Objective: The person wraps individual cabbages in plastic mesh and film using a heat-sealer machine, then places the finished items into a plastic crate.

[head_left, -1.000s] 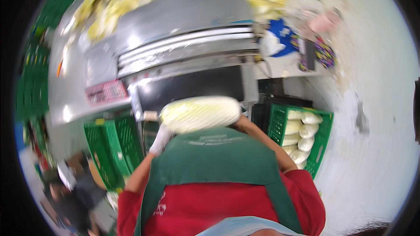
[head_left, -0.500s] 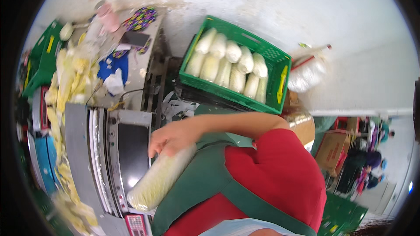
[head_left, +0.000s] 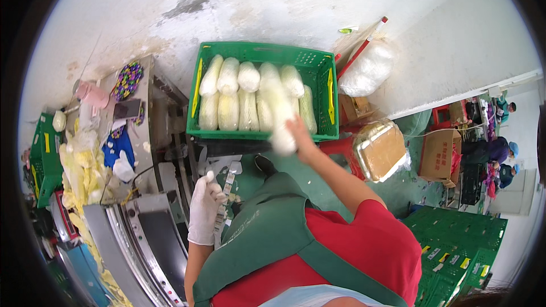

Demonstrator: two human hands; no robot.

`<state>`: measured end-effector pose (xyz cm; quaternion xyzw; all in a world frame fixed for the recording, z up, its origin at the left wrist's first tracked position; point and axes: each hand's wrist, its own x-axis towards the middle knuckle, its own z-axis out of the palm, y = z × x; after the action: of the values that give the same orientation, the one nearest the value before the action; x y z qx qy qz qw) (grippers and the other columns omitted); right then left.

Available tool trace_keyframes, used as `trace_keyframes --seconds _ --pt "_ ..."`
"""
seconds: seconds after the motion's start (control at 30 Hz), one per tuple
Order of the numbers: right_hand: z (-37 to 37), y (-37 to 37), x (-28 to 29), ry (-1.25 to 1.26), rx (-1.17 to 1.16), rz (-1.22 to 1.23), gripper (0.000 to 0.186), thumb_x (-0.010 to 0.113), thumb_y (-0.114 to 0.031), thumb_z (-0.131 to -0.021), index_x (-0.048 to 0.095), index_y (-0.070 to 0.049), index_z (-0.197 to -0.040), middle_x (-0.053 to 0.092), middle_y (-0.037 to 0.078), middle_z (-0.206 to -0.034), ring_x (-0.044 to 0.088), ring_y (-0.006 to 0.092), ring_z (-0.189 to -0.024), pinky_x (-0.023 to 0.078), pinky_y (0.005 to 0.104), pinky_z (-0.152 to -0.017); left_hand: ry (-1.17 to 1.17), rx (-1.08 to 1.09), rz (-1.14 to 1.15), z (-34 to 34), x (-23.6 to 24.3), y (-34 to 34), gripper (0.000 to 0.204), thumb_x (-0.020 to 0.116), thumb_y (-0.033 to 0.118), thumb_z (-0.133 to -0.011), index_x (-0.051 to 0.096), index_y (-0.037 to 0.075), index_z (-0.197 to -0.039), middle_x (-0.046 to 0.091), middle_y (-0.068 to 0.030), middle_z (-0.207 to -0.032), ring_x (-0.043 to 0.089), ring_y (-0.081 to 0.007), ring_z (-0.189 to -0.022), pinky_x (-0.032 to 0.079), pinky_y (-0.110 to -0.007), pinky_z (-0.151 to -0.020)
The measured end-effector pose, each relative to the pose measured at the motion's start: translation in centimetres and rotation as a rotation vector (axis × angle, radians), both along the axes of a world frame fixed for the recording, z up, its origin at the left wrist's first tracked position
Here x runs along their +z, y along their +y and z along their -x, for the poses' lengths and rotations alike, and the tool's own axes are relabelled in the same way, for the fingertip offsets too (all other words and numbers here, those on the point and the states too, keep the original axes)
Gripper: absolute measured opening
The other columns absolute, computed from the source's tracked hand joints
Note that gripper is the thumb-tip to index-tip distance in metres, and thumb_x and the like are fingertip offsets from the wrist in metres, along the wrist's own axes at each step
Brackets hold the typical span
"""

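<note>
My bare right hand grips the lower end of a plastic-wrapped napa cabbage, blurred by motion. It is held tilted over the near side of a green crate. Inside the crate, several wrapped napa cabbages stand packed in two rows; the held one partly hides some of them. My left hand, in a white glove, is raised near my apron beside the wrapping machine. Its fingers are loosely bent and a little apart, with nothing in them.
On the left, a table carries a phone, a pink bottle, a blue cloth and yellowish leaves. A cardboard box and white plastic bag stand right of the crate. Green crates and people are farther right.
My right hand has carried the wrapped napa cabbage from beside the machine up and right to the crate. My gloved left hand has come into sight. The view has turned toward the crate.
</note>
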<state>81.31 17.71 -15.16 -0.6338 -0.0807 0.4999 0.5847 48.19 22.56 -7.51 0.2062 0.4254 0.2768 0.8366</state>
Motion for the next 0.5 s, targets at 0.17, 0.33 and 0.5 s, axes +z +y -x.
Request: trace_keyframes --seconds 0.17,0.33,0.5 --pt "-18.2 3.5 -6.0 0.06 -0.09 0.098 0.077 0.066 -0.045 -0.088 0.027 -0.019 -0.15 0.05 0.011 -0.132 0.055 0.0304 -0.113 0.052 0.0583 -0.078 0.159 0.134 0.164 -2.6 -3.1 0.8 0.03 0.058 0.033 -0.097 0.058 0.01 -0.117 0.053 0.0016 -0.077 0.047 -0.0093 -0.067 0.041 -0.025 -0.064" --pt "-25.2 9.0 -13.4 -0.165 -0.078 0.363 0.088 0.067 -0.052 -0.084 0.023 -0.02 -0.153 0.05 0.013 -0.136 0.057 0.0319 -0.114 0.05 0.0599 -0.083 0.22 0.206 0.255 -5.8 -3.6 1.8 0.029 0.06 0.029 -0.096 0.057 0.01 -0.118 0.054 0.0012 -0.078 0.049 -0.0103 -0.068 0.043 -0.026 -0.064" --pt "-26.3 8.5 -14.1 -0.008 0.107 0.368 0.078 0.056 -0.057 -0.089 0.025 -0.021 -0.151 0.045 0.011 -0.142 0.053 0.0304 -0.121 0.047 0.0529 -0.096 0.203 0.274 0.306 -7.9 -4.2 1.2 0.023 0.058 0.028 -0.097 0.056 0.01 -0.112 0.057 0.0 -0.08 0.052 -0.0103 -0.067 0.043 -0.024 -0.063"
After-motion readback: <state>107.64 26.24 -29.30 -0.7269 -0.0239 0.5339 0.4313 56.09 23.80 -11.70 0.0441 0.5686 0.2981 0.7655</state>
